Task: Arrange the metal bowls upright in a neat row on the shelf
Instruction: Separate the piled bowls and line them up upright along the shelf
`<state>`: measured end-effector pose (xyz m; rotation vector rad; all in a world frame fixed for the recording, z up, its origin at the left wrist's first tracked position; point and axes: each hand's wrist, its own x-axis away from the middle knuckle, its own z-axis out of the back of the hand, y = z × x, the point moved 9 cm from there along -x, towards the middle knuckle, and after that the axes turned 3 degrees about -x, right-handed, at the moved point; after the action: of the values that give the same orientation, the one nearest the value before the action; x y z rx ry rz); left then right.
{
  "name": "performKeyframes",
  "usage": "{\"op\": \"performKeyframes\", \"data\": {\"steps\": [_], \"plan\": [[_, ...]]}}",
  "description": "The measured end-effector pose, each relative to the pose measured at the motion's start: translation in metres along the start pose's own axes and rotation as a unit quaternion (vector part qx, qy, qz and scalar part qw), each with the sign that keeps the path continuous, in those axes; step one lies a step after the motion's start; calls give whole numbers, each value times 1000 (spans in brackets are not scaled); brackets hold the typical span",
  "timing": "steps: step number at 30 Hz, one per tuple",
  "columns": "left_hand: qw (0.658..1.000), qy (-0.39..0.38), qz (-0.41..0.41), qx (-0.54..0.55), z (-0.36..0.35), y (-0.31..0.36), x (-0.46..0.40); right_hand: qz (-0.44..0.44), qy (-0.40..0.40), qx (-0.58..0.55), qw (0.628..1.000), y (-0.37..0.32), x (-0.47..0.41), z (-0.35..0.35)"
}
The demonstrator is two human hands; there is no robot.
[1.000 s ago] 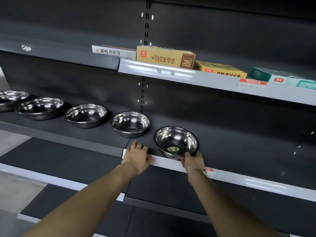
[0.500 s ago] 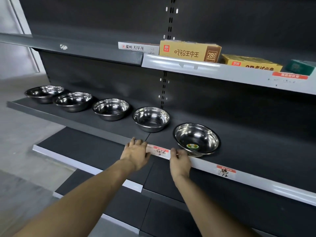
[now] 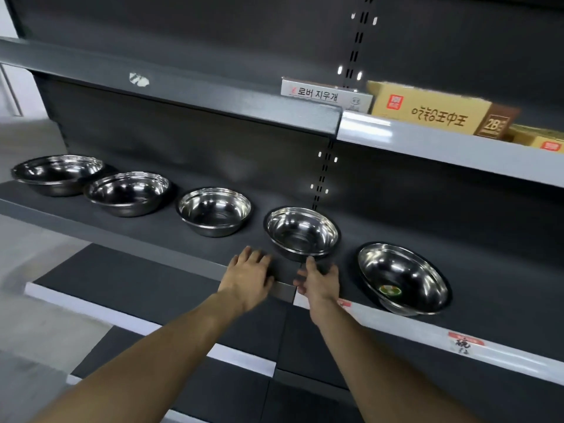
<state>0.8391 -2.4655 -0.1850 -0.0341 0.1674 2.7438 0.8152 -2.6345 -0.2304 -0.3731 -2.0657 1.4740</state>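
Neither hand held anything. The left hand (image 3: 248,274) lay palm down on the front edge of the shelf (image 3: 158,236), fingers spread and fairly straight, just to the left of the fourth bowl (image 3: 302,232) and not touching it. The right hand (image 3: 320,280) reached in from below that same bowl, fingers loosely extended and slightly blurred; its fingertips (image 3: 310,262) came right up to the bowl's near lower wall, though whether they actually touched the metal could not be told. The fourth bowl stood upright on the dark shelf, close to the front edge and just left of the slotted upright post (image 3: 325,169) in the back panel. To its right, apart from it, sat the fifth bowl (image 3: 403,279), upright at the front edge with a green sticker (image 3: 390,290) inside on its base. To the left of the fourth bowl, the third bowl (image 3: 214,210) stood with a clear gap, then the second bowl (image 3: 127,192), and farthest left the first bowl (image 3: 58,174), these last two nearly touching at their rims. All five were upright and formed a row running back and leftward. Above the fourth bowl, on the upper shelf (image 3: 427,141), lay a white box (image 3: 323,94) and a tan box (image 3: 439,112).
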Motion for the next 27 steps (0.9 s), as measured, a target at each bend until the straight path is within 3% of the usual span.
{"op": "performKeyframes", "data": {"steps": [10,16,27], "plan": [[999,-2,-54,-7,5,-44,-39,22,119,-11,993,-7,-18,-27],[999,-3,-44,-12,7,-45,-36,67,107,50,991,-10,0,-13],[999,-15,-28,-22,10,-32,-5,67,32,30,997,-6,33,1]]}}
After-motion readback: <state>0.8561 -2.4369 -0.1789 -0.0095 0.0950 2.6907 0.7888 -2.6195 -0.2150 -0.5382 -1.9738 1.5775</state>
